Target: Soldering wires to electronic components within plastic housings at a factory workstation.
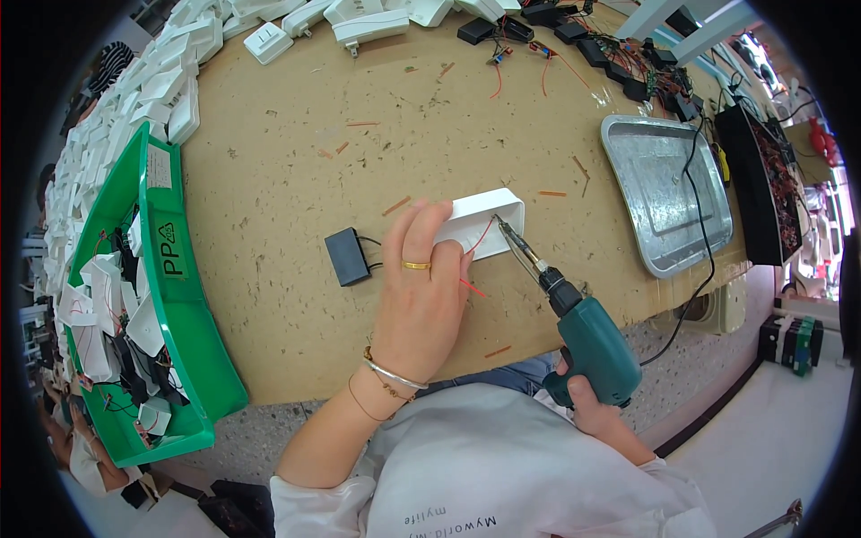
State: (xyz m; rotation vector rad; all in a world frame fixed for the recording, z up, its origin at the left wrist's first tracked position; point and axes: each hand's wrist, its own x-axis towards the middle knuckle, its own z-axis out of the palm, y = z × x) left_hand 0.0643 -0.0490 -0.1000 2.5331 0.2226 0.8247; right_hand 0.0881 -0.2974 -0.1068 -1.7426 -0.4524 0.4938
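My left hand (418, 300) grips a white plastic housing (489, 199), lying with its open side toward me near the middle of the table. Thin red wires (475, 288) stick out beside my fingers, and one runs inside the housing. My right hand (587, 405) is closed around the handle of a green soldering gun (599, 345). The gun's metal tip reaches into the right end of the housing, by the red wire's end; whether they touch I cannot tell. Left of my hand, a small black box (347, 257) has black leads running under my fingers.
A green bin (193, 332) with white housings and wired parts stands left. White housings (166, 90) are heaped far left. Black boxes with wires (619, 67) lie far right, beyond a metal tray (659, 179). The gun's black cord (708, 242) crosses the tray. Brown strips (552, 194) are scattered about.
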